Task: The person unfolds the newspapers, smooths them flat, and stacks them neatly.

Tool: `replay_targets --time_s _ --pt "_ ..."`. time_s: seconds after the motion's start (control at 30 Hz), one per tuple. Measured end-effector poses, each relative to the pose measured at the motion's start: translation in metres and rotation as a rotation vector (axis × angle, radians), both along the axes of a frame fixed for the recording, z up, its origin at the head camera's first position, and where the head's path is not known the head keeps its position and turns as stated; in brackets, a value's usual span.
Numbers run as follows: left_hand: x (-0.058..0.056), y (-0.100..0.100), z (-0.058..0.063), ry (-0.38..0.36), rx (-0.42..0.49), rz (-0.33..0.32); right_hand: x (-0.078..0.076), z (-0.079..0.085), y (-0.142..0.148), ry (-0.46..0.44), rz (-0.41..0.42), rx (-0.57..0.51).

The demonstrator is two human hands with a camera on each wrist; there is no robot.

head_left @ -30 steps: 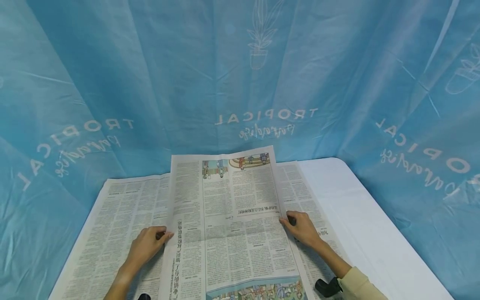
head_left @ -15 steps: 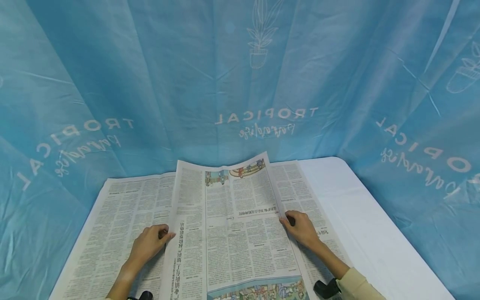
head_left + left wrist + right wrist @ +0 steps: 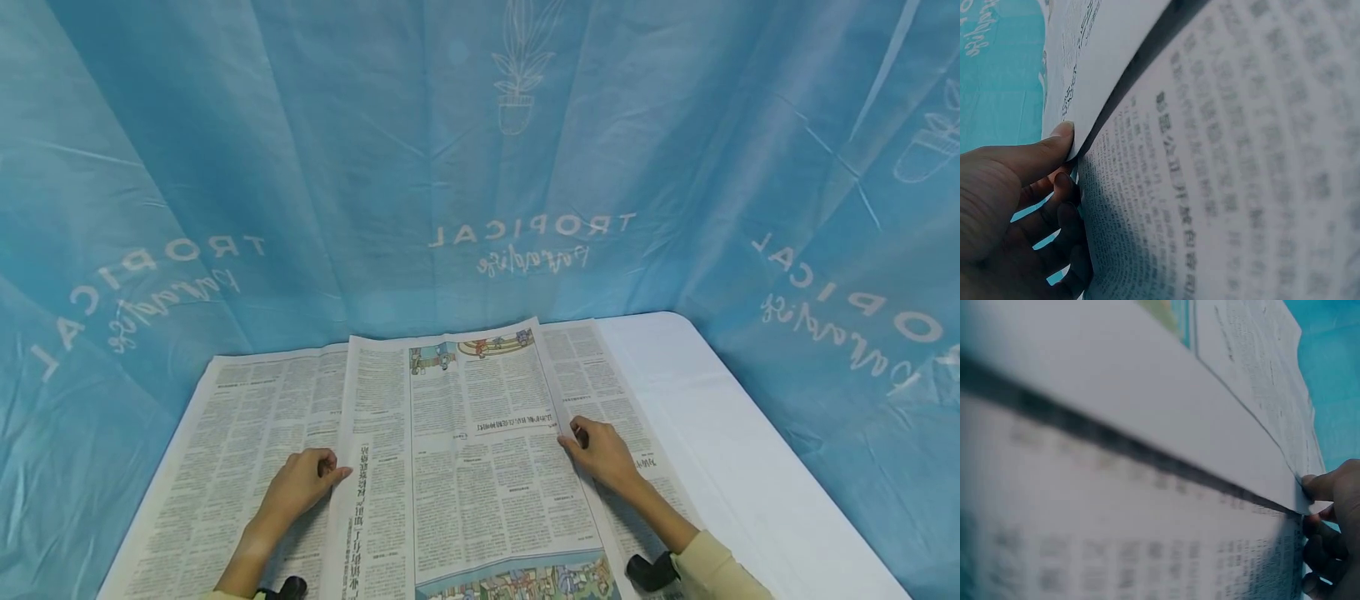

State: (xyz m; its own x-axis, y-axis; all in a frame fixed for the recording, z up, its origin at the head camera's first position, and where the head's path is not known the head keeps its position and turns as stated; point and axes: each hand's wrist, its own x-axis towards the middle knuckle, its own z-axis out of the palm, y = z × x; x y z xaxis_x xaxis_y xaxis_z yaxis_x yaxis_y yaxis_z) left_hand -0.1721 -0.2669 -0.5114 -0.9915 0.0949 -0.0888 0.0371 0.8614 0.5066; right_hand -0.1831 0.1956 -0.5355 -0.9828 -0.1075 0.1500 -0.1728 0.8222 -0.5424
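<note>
A long newspaper sheet (image 3: 480,467) with coloured cartoons at its far and near ends lies over a wider open newspaper (image 3: 240,433). My left hand (image 3: 300,483) pinches the upper sheet's left edge between thumb and fingers; in the left wrist view the thumb (image 3: 1047,150) presses on top of the paper. On the opposite edge my right hand (image 3: 600,454) pinches the same sheet, and the right wrist view shows its thumb (image 3: 1322,486) over the margin. A narrow dark gap separates the sheet's edges from the newspaper below.
A white tabletop (image 3: 720,433) shows on the right. Blue printed curtain (image 3: 480,167) hangs close behind the table and along both sides. Dark wrist devices (image 3: 651,573) sit near the sleeves.
The far end of the upper sheet was raised and curling; it has come down and lies flatter over the lower newspaper. Both hands have barely moved.
</note>
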Motion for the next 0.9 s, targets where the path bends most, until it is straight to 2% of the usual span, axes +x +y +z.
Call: replay_targets --time_s 0.23,0.47,0.57,0.7,0.83,0.9 --pt "0.000 0.002 -0.001 -0.021 0.012 0.011 0.001 0.005 0.002 -0.037 -0.014 0.000" --pt "-0.002 0.003 0.002 -0.048 -0.009 -0.015 0.006 0.005 0.011 -0.139 0.029 -0.258" --pt "-0.003 0.003 0.002 -0.067 0.017 -0.026 0.013 0.007 0.017 -0.175 0.064 -0.317" --pt "-0.004 0.000 0.003 -0.082 0.057 -0.043 0.022 0.010 0.022 -0.277 0.091 -0.393" --pt "-0.004 -0.002 0.005 -0.083 0.073 -0.052 0.031 0.016 0.022 -0.425 0.065 -0.507" --pt "-0.004 -0.003 0.006 -0.077 0.075 -0.053 0.035 0.019 0.022 -0.470 0.040 -0.543"
